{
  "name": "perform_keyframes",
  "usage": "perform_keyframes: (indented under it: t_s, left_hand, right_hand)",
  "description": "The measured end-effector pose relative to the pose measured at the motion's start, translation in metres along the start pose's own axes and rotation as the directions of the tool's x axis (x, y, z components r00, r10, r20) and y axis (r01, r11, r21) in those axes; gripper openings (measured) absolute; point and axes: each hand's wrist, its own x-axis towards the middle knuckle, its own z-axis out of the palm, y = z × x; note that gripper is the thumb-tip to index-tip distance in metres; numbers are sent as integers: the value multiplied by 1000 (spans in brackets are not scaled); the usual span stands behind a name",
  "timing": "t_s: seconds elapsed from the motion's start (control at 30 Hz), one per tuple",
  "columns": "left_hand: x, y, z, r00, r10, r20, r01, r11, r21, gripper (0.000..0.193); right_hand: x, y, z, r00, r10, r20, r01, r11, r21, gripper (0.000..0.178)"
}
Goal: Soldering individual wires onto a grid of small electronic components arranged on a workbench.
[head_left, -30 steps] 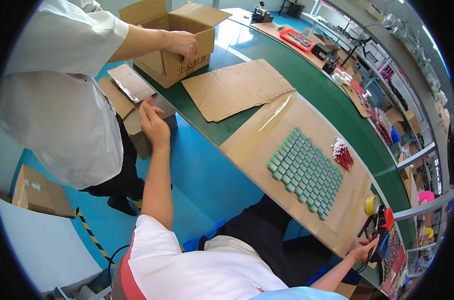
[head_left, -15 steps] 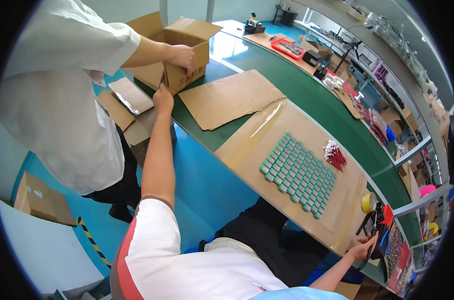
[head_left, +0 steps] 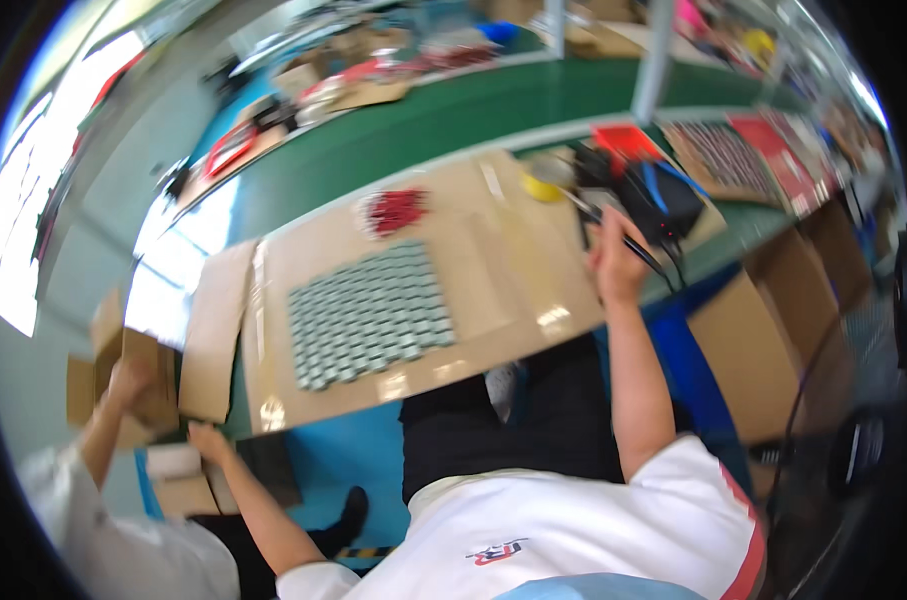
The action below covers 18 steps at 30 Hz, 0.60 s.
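Observation:
My right hand (head_left: 621, 258) is closed around the black handle of a soldering iron (head_left: 628, 240), whose metal end points up and left. Beside it stands a black box (head_left: 663, 200) with a small red light and cables. My left hand (head_left: 207, 441) is blurred at the table edge, by the lower corner of a flat cardboard sheet (head_left: 213, 330); its fingers cannot be made out. Between my hands, a grid of small grey-green blocks (head_left: 371, 315) lies on the cardboard-covered table (head_left: 503, 320). A bundle of red wires with white ends (head_left: 395, 211) lies just beyond it.
At the left, a co-worker's hand (head_left: 131, 380) is at an open cardboard box (head_left: 153, 350). A yellow tape roll (head_left: 543, 188) and a red tray (head_left: 625, 143) sit near the black box. Large cartons (head_left: 748, 340) stand on the right.
The view has swung to the right. My left hand has come away from the cardboard box it was touching. My right hand has raised the soldering iron beside the black box.

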Motion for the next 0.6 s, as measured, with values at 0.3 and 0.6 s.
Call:
perform_keyframes:
  t_s: [0.3, 0.6]
  left_hand:
    - [-19, 72, 22, 991, -118, 67, 113, 991, 75, 64]
    - [-45, 112, 61, 998, 16, 66, -22, 997, 80, 22]
  right_hand:
    - [12, -28, -41, 942, -153, -300, 124, 986, -112, 28]
    - [72, -16, -58, 979, -97, -182, 11, 905, -426, 28]
